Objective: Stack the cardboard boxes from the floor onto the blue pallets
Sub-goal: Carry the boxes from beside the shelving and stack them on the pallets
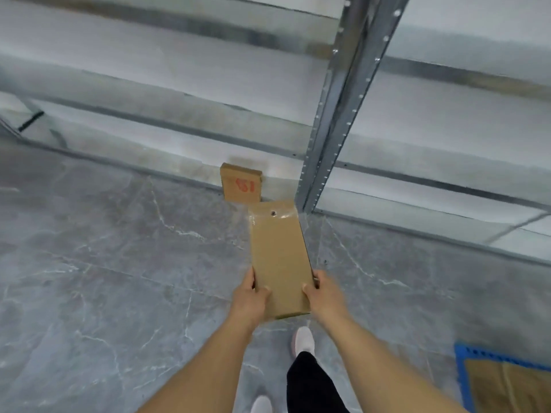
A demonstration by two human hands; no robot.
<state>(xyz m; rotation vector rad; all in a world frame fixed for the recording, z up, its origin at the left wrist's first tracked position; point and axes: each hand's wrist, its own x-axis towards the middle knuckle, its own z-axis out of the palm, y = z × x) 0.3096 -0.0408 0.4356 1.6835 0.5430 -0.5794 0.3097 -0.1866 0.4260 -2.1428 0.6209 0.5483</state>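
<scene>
both hands on it here: the left hand [250,299] and the right hand [323,293] each clamp a long side of a flat cardboard box [280,263], thumbs curled over the top face, held up off the grey floor [104,263]. clear plastic with a punched hole caps its far end. beyond it, a smaller box with red marks [241,183] leans against the metal shelving [331,120]. bottom right, a blue pallet [460,371] corner with cardboard on it.
</scene>
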